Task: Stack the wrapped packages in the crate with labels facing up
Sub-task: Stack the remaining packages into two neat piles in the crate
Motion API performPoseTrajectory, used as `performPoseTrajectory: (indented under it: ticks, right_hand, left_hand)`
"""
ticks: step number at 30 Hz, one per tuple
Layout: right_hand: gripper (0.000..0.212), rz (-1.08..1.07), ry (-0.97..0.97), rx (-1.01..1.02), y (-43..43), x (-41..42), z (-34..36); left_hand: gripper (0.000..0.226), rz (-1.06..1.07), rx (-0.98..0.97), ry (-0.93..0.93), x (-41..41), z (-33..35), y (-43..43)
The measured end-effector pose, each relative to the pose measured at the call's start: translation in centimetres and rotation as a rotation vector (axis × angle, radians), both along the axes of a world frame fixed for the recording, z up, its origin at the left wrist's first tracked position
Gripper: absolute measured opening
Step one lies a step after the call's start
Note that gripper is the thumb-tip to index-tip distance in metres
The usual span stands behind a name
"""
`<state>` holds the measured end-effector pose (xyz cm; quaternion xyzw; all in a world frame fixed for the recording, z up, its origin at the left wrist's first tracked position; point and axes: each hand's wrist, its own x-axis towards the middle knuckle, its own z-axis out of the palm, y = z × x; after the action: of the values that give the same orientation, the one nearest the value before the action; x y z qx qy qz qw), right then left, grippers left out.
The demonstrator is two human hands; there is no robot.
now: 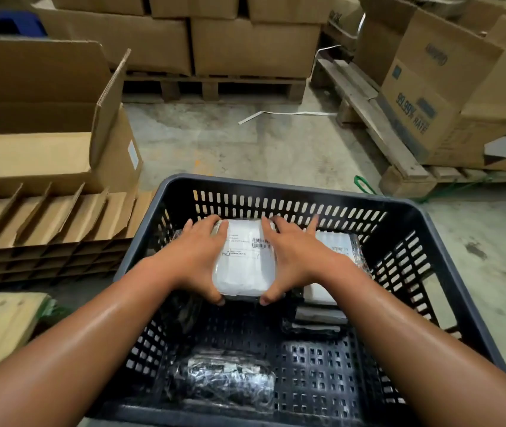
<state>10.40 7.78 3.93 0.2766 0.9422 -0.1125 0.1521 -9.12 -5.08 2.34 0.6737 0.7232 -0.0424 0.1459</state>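
Observation:
A dark grey slotted plastic crate (279, 188) fills the lower middle of the head view. Inside it, near the far wall, both hands hold a white wrapped package (245, 266) with its barcode label facing up. My left hand (197, 257) grips its left side and my right hand (291, 257) grips its right side. To the right lies a second wrapped package (339, 245), label up, on a pile of others. A black wrapped package (221, 380) rests on the crate floor at the near left.
An open cardboard box (45, 143) and stacked cardboard dividers (51, 217) stand to the left. Pallets with cartons (245, 41) line the back, and more cartons (449, 97) sit on a pallet at the right. Bare concrete floor (245, 143) lies beyond the crate.

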Motion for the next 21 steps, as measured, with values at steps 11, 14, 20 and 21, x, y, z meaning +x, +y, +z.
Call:
performPoseTrajectory:
  ticks: [11, 14, 20, 21]
  right_hand:
    - [0.119, 0.126, -0.564, 0.287, -2.9, -2.6, -3.9]
    - [0.097, 0.144, -0.647, 0.336, -3.1, -2.7, -4.2]
    - [0.086, 0.136, -0.641, 0.398, -4.2, -2.3, -5.3]
    - [0.081, 0.126, -0.633, 0.389, -4.1, -2.3, -5.3]
  left_hand:
    - [0.131, -0.147, -0.424, 0.668, 5.8, -3.1, 1.6]
    - [0.113, -0.229, -0.46, 0.806, 5.2, -3.6, 1.4]
    - [0.106, -0.202, -0.414, 0.809, 3.8, -4.3, 0.6]
    - [0.106, -0.199, -0.429, 0.805, 4.3, -4.7, 0.6]
